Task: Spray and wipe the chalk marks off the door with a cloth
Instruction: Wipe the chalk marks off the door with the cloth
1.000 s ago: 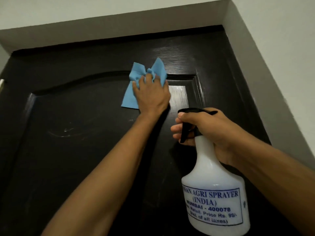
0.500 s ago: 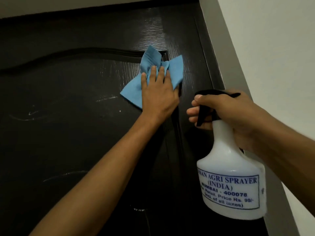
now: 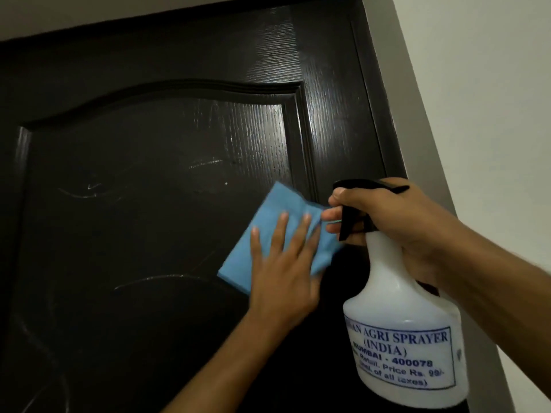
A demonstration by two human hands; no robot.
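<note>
The left hand lies flat, fingers spread and pointing up, pressing a blue cloth against the dark door at frame centre, forearm rising from the lower middle. The right hand wraps the neck of a white spray bottle at right, fingers curled over its black trigger. Faint chalk marks streak the panel at left.

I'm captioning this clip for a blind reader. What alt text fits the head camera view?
A person's left hand presses a blue cloth flat against a dark wooden door, with faint chalk marks remaining to its left. The right hand holds a white spray bottle by its black trigger head, beside the cloth.
</note>
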